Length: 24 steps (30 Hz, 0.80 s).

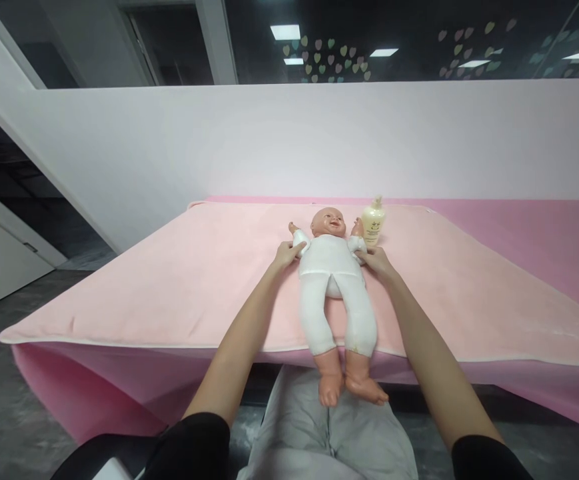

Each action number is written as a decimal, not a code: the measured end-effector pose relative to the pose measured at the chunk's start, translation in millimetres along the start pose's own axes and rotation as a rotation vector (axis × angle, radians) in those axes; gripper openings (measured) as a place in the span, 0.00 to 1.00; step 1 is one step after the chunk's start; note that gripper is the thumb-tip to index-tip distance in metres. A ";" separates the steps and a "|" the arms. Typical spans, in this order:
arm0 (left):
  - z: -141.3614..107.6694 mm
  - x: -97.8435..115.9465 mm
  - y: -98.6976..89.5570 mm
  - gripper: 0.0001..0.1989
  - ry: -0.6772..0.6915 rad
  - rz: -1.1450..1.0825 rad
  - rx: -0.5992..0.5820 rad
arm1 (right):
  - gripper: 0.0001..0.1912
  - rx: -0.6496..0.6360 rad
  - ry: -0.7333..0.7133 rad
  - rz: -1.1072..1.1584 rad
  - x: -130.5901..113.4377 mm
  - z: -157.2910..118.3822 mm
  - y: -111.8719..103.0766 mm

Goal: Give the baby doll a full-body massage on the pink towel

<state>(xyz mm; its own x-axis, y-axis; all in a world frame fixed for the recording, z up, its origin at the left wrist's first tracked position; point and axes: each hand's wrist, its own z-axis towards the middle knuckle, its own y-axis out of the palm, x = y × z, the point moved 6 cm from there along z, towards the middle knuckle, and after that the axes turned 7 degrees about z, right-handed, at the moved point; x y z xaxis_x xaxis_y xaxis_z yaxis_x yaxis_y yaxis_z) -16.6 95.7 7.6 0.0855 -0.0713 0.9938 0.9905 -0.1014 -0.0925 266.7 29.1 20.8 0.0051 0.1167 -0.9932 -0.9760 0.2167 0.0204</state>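
Observation:
A baby doll (332,257) with a white cloth body lies on its back on the pink padded cover, head toward the wall, its feet hanging past the front edge. My left hand (288,253) grips the doll's upper arm on the left side of the view, thumb on top. On the other side, my right hand (375,259) has its fingers closed on the doll's other arm, near the shoulder. Just behind my right hand stands a pale yellow pump bottle (373,221), close beside the doll's raised hand.
The light pink cover (169,287) spreads over a table draped in darker pink cloth (534,233). A white wall (289,143) with windows above rises behind it. My lap is below the front edge.

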 end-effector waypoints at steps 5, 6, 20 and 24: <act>-11.5 11.9 -0.4 0.18 0.036 0.007 -0.192 | 0.13 -0.146 0.072 0.076 0.0 -5.7 -5.6; -13.5 13.3 -1.7 0.17 0.037 -0.002 -0.203 | 0.12 -0.149 0.059 0.086 -1.4 -6.5 -7.3; -3.8 2.9 -22.4 0.18 -0.035 -0.502 0.124 | 0.15 0.087 0.049 0.529 -2.9 0.8 -22.0; -6.1 4.1 -29.7 0.20 -0.072 -0.555 0.207 | 0.10 0.166 0.123 0.625 1.8 -0.4 -25.8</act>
<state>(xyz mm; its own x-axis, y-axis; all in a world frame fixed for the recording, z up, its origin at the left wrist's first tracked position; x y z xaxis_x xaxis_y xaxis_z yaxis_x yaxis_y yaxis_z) -46.3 92.3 14.1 -0.4506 0.0049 0.8927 0.8892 0.0916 0.4483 291.8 23.3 18.4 -0.5866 0.1600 -0.7939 -0.7403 0.2915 0.6057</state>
